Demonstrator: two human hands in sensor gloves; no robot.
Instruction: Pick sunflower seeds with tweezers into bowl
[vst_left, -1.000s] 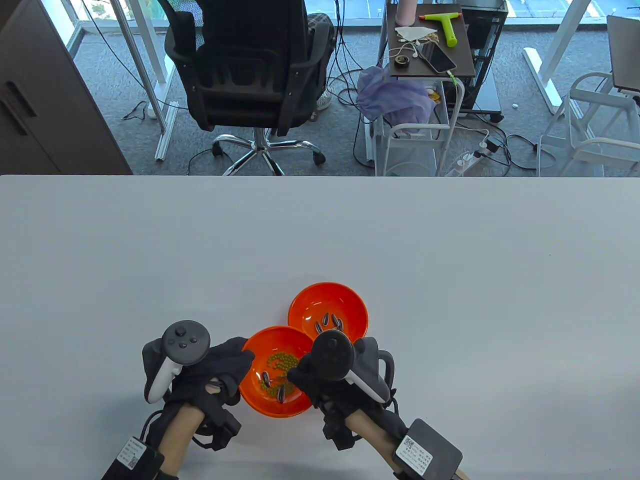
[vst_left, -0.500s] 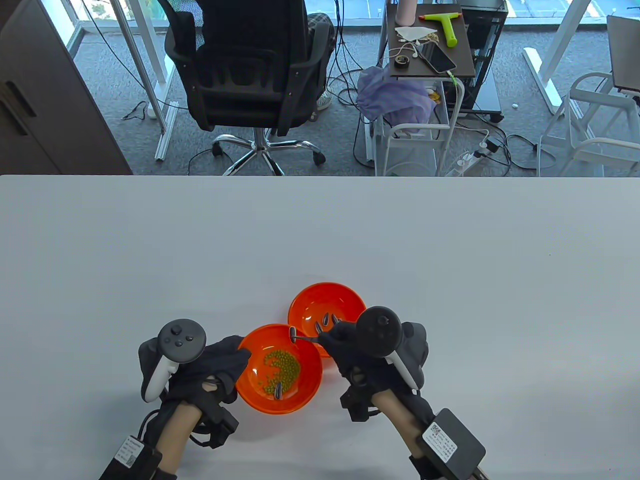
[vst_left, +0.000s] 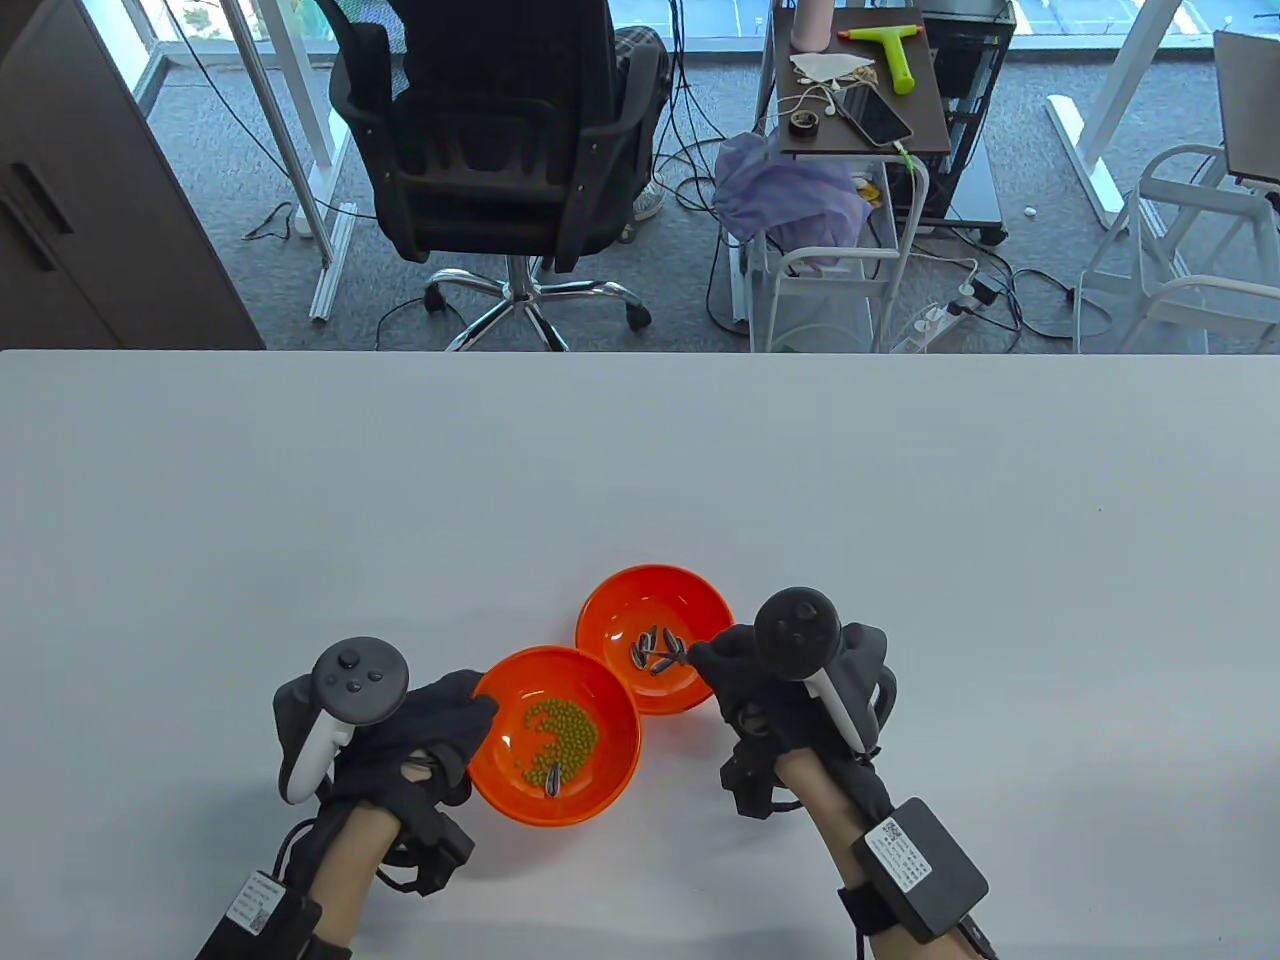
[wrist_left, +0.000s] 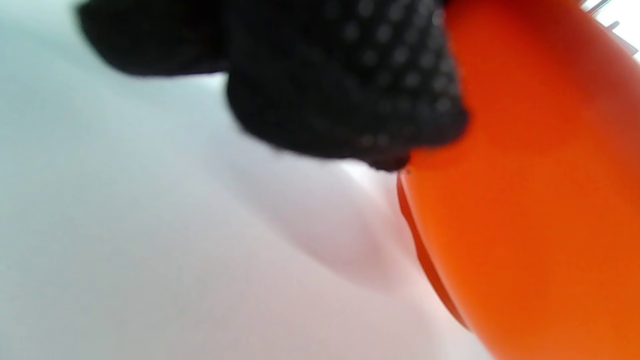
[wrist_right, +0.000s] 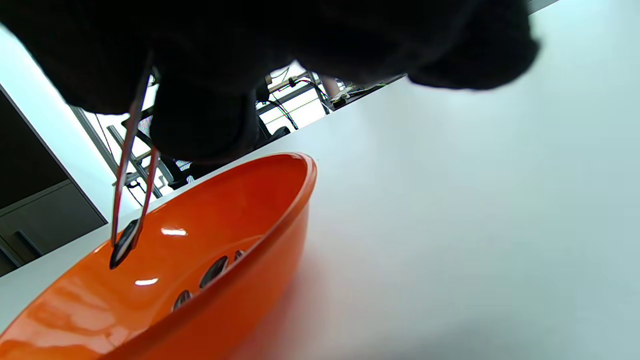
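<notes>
Holding a single sunflower seed (wrist_right: 124, 244) in the tips of the tweezers (wrist_right: 131, 165), our right hand (vst_left: 790, 680) pinches the tool above the far bowl (vst_left: 610, 610), where several seeds already lie, while our left hand (vst_left: 400, 735) rests its fingers against the rim of the near bowl (vst_left: 615, 745), though whether it truly grips that rim we cannot tell. We judge the chief risk to be the seed slipping sideways out of the thin tips if our pinch eases too soon, dropping onto the desk (vst_left: 300, 500) between the bowls or back among the green beans (vst_left: 560, 730) in the near bowl; squeezing harder could just as well flick the smooth shell away. One or two striped seeds (vst_left: 553, 782) wait beside the beans, so a nudge from our left hand could tip or slide that bowl and scatter both. We work near the front edge of a plain white desk, smooth and glossy enough for a bowl to skate on; beyond its far edge we see grey carpet, a black office chair (vst_left: 500, 130), loose cables and a small cart (vst_left: 860, 100) carrying a phone and a green tool
</notes>
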